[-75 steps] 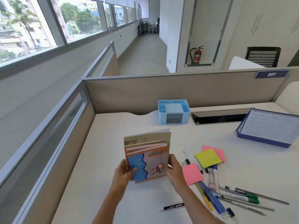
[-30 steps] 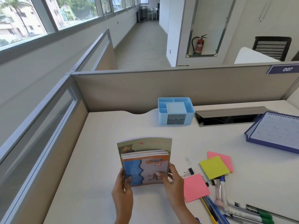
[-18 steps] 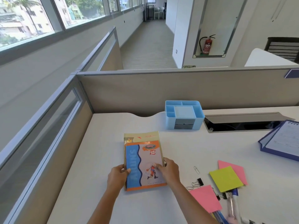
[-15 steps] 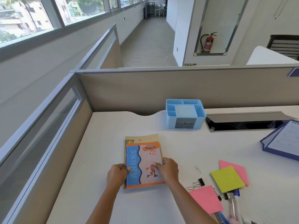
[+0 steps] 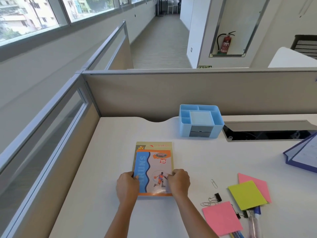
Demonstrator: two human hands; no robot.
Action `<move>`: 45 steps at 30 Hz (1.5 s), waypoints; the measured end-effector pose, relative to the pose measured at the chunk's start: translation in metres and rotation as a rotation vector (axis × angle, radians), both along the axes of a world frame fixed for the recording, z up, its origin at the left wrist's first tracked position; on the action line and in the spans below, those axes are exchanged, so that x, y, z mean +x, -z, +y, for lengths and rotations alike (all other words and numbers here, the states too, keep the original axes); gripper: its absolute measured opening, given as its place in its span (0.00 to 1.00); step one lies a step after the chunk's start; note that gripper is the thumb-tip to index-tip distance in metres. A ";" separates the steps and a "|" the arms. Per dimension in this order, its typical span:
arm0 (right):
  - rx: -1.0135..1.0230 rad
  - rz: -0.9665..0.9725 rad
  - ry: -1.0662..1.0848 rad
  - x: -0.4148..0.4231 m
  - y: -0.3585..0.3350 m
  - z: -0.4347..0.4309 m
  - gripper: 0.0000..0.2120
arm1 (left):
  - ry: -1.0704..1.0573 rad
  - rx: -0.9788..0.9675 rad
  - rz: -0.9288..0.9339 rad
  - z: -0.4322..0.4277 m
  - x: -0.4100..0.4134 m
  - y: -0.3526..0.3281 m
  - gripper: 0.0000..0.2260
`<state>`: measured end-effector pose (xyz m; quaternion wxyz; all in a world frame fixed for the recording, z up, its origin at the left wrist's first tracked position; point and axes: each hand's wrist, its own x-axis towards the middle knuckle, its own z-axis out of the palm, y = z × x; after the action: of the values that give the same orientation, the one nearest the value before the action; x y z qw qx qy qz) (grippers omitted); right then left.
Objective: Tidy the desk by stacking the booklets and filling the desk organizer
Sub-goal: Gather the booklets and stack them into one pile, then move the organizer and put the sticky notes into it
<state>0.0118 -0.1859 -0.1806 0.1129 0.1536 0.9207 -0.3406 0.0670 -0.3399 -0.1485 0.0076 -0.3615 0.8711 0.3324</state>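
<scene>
A stack of booklets lies flat on the white desk, an orange and blue cover on top of a larger beige one. My left hand grips the stack's left edge near its front corner. My right hand grips the right edge, fingers curled over the cover. The light blue desk organizer stands at the back against the partition, its compartments holding nothing I can see.
Pink sticky notes and a yellow one lie at the right with a paper clip, binder clips and pens. A blue desk calendar sits far right, behind it a cable slot.
The booklets, held upright between both hands earlier, have been laid flat on the desk. Both hands stay on the stack's side edges. The camera has tilted slightly.
</scene>
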 end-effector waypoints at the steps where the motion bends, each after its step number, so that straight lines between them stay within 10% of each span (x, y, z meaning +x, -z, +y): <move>1: -0.007 0.003 0.003 -0.004 -0.001 -0.002 0.08 | -0.010 -0.002 0.007 -0.001 -0.003 -0.001 0.07; 25: -0.192 0.093 -0.026 -0.120 -0.023 -0.032 0.09 | -0.168 -0.079 0.094 -0.030 -0.118 0.002 0.14; 34: -0.400 0.412 0.632 -0.137 -0.035 0.139 0.11 | 0.094 0.281 0.360 0.069 -0.168 -0.029 0.14; 45: -0.512 0.315 0.175 -0.180 -0.047 0.197 0.22 | 0.027 0.588 0.311 0.138 -0.224 -0.032 0.17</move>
<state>-0.1686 0.0107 -0.1335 -0.0259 0.1441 0.7944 -0.5895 -0.1565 -0.2017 -0.1160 -0.0169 -0.2772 0.7332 0.6207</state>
